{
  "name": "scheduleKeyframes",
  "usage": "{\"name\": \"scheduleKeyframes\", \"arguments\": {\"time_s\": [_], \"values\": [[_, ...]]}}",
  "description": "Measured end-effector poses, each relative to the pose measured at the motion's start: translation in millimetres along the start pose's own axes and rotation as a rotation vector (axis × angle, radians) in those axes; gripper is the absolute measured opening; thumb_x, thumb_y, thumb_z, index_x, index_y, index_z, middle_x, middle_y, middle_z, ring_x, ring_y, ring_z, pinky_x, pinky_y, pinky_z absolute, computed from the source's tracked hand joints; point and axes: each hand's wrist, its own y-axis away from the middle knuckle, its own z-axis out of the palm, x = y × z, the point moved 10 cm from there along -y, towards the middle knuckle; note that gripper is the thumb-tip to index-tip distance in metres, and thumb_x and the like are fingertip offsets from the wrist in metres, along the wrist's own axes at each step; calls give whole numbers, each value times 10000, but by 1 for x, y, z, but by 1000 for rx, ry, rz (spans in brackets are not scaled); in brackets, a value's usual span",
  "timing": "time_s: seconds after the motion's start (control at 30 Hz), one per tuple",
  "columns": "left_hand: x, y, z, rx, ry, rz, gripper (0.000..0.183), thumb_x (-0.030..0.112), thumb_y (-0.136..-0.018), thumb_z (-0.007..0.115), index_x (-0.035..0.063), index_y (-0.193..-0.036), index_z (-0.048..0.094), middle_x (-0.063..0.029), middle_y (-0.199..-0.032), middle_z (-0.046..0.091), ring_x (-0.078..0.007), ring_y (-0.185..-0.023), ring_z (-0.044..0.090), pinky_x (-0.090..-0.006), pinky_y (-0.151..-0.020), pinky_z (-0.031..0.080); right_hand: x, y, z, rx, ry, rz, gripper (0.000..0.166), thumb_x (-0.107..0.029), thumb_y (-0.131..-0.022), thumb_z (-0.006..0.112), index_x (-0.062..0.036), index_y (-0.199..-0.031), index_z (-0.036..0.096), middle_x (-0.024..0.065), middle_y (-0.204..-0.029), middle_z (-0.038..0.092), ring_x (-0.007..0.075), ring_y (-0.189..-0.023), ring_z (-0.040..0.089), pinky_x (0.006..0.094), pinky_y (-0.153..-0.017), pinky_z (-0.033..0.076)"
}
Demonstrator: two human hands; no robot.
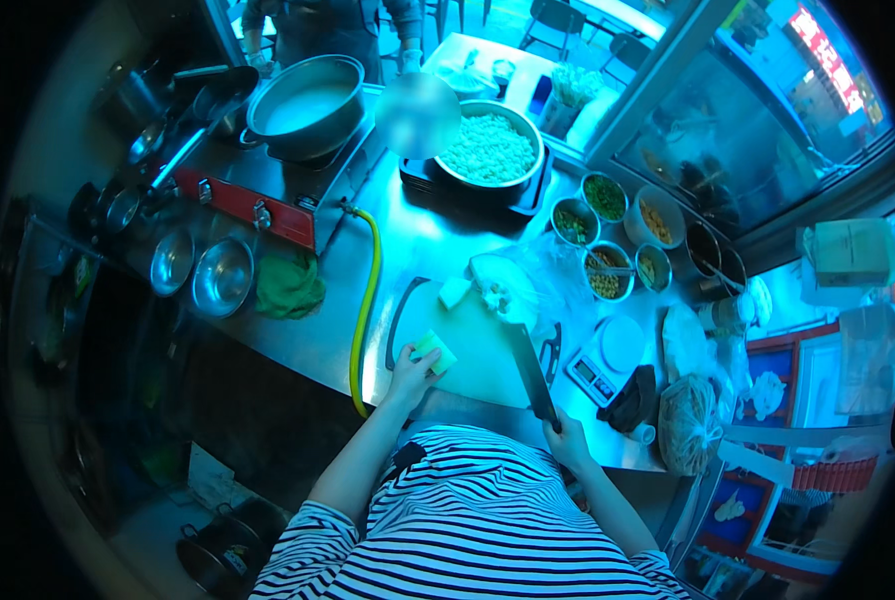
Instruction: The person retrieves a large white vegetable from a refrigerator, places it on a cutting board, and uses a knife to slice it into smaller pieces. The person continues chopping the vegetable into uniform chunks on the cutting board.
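Observation:
My left hand (413, 376) grips a pale green block of food (435, 352) at the left side of a cutting board (477, 360). In my right hand (569, 442) is the handle of a broad-bladed kitchen knife (531, 371), its blade pointing away from me over the board's right part. Another pale block (455, 292) lies at the board's far edge. Beside it, a plastic bag (503, 285) holds pale pieces that I cannot identify.
A yellow hose (367, 307) runs left of the board from a stove (256, 206) bearing a large pot (308, 112). Beyond stands a pan of pale chopped food (492, 150). Several ingredient containers (605, 196) and a digital scale (606, 360) are at the right. A person (327, 37) stands opposite.

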Motion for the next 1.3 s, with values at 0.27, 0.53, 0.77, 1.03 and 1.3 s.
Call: {"name": "scheduleKeyframes", "arguments": {"time_s": [0.27,0.53,0.77,1.03,1.3], "values": [[1,-36,-17,311,-1003,474,465,159,-712,677,18,-1037,375,-172,-791,515,-323,-859,475,-402,-738,399,-67,-44,32,-160,142,-68,305,-154,-818,526,-113,-1120,526,140,-576,518,249,-485,538,331,-455,401],[5,-37,9,198,-1153,573,453,131,-699,670,21,-1008,359,-208,-848,493,-385,-839,475,-426,-727,396,-93,-57,51,-172,318,-123,330,-208,-789,516,-97,-1099,520,152,-644,577,290,-545,580,391,-508,474],[-49,-79,-42,14,-329,337,451,80,-740,635,-2,-1076,344,-196,-970,525,-353,-918,529,-414,-736,437,-100,-59,51,-242,477,-86,360,-207,-772,535,-117,-1120,509,134,-609,547,269,-477,570,374,-427,474],[-2,-46,12,46,-954,353,460,40,-741,623,7,-1094,330,-197,-1012,510,-343,-947,525,-401,-765,434,-90,-69,50,-298,404,-36,376,-179,-760,555,-99,-1124,502,110,-602,545,249,-492,560,360,-452,467],[-7,-51,7,22,-935,430,472,63,-727,640,0,-1083,338,-197,-998,505,-347,-947,514,-402,-781,423,-94,-73,46,-338,386,-34,370,-177,-760,555,-93,-1115,497,114,-602,552,258,-503,567,368,-457,469]]}}
